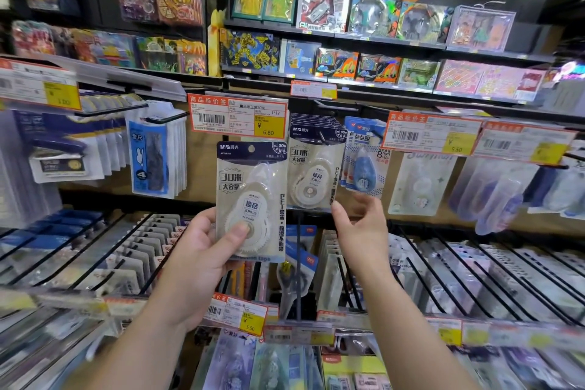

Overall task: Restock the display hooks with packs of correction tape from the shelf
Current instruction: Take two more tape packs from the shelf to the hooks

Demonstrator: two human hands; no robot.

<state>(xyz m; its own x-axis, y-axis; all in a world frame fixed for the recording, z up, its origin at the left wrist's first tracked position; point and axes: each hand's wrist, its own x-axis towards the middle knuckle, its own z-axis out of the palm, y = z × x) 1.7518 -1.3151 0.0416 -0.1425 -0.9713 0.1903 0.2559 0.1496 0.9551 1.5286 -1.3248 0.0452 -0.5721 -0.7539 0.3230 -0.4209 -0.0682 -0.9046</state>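
Your left hand (202,250) grips one correction tape pack (251,199); right hand (361,225), fingers loose, touches the hanging packs (313,165).

A stationery shop: price tags (238,115), hanging packs (315,161), toy shelves (389,38).

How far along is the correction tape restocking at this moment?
Done: a row of matching white correction tape packs already hangs on the hook. In hand: the left hand grips one white correction tape pack; the right hand touches the hanging row's lower edge. Left: hanging the held pack.
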